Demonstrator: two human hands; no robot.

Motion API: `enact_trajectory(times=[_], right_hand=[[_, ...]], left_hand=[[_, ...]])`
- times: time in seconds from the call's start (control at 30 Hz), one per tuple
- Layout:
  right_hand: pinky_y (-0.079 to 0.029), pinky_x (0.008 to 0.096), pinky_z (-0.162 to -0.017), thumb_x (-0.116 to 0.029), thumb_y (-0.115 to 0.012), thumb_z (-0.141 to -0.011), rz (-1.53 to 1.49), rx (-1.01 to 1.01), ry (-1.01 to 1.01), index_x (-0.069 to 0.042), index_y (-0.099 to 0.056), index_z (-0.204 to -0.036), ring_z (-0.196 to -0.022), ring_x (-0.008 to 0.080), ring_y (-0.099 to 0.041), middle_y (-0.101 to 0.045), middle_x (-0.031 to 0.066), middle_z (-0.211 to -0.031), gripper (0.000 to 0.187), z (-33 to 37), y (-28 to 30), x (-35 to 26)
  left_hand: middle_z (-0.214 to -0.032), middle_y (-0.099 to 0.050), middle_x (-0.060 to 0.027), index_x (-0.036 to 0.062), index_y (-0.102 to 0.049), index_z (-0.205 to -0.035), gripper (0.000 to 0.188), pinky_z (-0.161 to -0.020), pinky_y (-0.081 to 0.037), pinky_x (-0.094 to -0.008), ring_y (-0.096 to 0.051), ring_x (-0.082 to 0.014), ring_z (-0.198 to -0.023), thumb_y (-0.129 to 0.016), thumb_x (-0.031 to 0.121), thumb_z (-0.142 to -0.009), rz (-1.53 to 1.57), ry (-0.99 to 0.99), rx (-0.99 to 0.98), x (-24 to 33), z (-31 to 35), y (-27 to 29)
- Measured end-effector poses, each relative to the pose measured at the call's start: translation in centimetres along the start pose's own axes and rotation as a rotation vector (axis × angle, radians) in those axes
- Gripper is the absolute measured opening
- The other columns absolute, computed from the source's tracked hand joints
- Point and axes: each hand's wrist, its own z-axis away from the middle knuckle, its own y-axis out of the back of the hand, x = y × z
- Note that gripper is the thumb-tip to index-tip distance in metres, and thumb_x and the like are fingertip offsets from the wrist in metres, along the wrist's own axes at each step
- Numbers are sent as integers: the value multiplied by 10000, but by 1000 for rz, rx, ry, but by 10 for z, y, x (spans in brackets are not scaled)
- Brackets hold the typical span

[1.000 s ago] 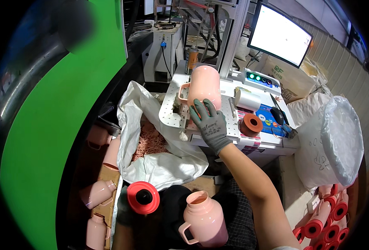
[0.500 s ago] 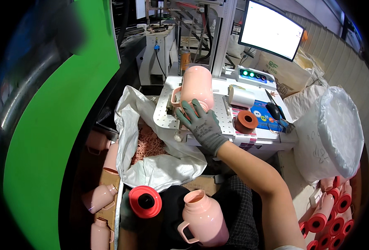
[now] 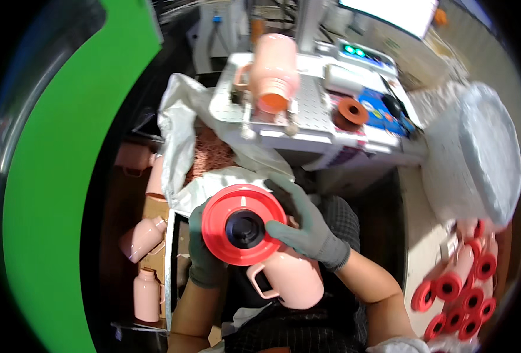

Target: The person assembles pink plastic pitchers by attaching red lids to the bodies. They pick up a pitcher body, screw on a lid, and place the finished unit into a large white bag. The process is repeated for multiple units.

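Observation:
My gloved left hand (image 3: pixel 206 256) grips the left edge of a red round flanged piece (image 3: pixel 220 229) with a black centre, held up before my lap. Whether anything is attached beneath it is hidden. My gloved right hand (image 3: pixel 304 226) has its thumb on the face of this piece and its fingers curved by the right rim. Below, a pink handled jug (image 3: pixel 293 285) rests on my lap, its mouth covered by the red piece and my hand. Another pink jug (image 3: pixel 275 62) lies in a holder on the white perforated plate (image 3: pixel 310 106), its open mouth facing me.
Left, several pink jugs (image 3: pixel 147 297) stand or lie in a box beside a white sack (image 3: pixel 178 123) of pink shavings. An orange-brown roll (image 3: pixel 353 110) and a white roll (image 3: pixel 344 79) sit on the bench. Right are a large wrapped bundle (image 3: pixel 454 159) and stacked red-ended pink bottles (image 3: pixel 448 285).
My right hand has left the jug on the bench and come down to the red piece. My left hand has raised that piece over the lap jug. The view has tilted downward.

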Motion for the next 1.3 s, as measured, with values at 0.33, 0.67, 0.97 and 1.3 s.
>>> enact_trajectory(times=[0.33, 0.67, 0.97, 1.3], right_hand=[[-490, 401, -1094, -370, -540, -1068, -450, 602, -3, 0, -506, -1446, -1231, 238, -628, -637, 128, -1363, 530, 121, 116, 3], [-535, 357, -983, -311, -402, -1126, -12, 921, -1, 39, -618, -1314, -1104, 215, -675, -694, 144, -1224, 452, 196, 114, 15], [-483, 384, -883, -306, -813, -812, 700, 683, 472, 27, -595, -1400, -982, 262, -582, -617, 125, -1102, 711, 140, 75, -9], [-472, 437, -915, -398, -769, -872, 772, 595, 532, 14, -622, -1353, -1026, 304, -571, -611, 133, -1212, 650, 177, 77, -15]], left_hand=[[-1409, -552, -124, -19, -425, -1484, 730, -1126, -391, -351, -520, -195, -1313, -781, 178, -878, -503, 344, -632, -47, -28, -12], [-1317, -613, -113, 30, -425, -1485, 713, -1058, -492, -394, -599, -219, -1226, -730, 351, -927, -218, 158, -193, -19, -23, -8], [-1092, -727, -127, -43, -636, -1171, 339, -837, -577, -341, -709, -194, -959, -656, 236, -980, -567, -185, -196, -75, -3, -28], [-1204, -679, -89, 9, -622, -1241, 275, -918, -540, -345, -669, -214, -1085, -623, 155, -1008, -935, -215, -217, -88, 18, -19]])
